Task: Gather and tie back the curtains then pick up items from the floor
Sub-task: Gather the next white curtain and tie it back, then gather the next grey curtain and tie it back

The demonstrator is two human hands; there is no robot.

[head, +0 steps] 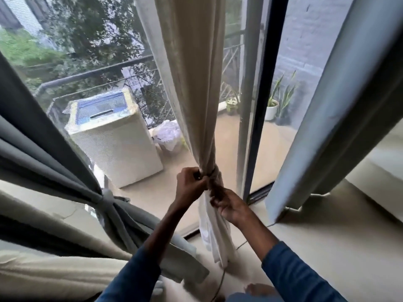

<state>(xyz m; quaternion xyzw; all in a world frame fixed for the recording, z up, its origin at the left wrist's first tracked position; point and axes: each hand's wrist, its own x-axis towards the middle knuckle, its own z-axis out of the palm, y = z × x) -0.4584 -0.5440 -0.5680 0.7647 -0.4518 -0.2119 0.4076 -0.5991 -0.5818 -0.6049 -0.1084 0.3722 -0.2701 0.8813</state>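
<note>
Beige curtain [192, 83]: hangs in the middle of the glass door, gathered into a narrow bunch low down. Its loose white tail drops from the bunch to the floor [327, 247].
Wrap [215, 173]: a band of the same fabric wound round the bunch at its narrowest point.
Left hand [189, 184]: raised to the left side of the wrap, back of the hand toward the camera, wrist bent. Fingers are curled tight and pinch the fabric at the wrap.
Left arm: reaches up from the lower left, forearm bare, blue sleeve pushed to the elbow.
Right hand [229, 205]: just below and right of the wrap, close to the left hand. Fingers are curled round the fabric right under the bunch, knuckles pointing up and left.
Right arm: comes in from the lower right, blue sleeve covering the upper forearm.
Grey curtain, left [43, 160]: already cinched with a grey tie [106, 199].
Grey curtain, right [327, 105]: hangs loose down to the floor.
Balcony through the glass: washing machine [113, 136], white plastic bag [168, 136] beside it, potted plant [272, 107] at the far wall.
Floor near the curtain tail: a thin cord [220, 280].
</note>
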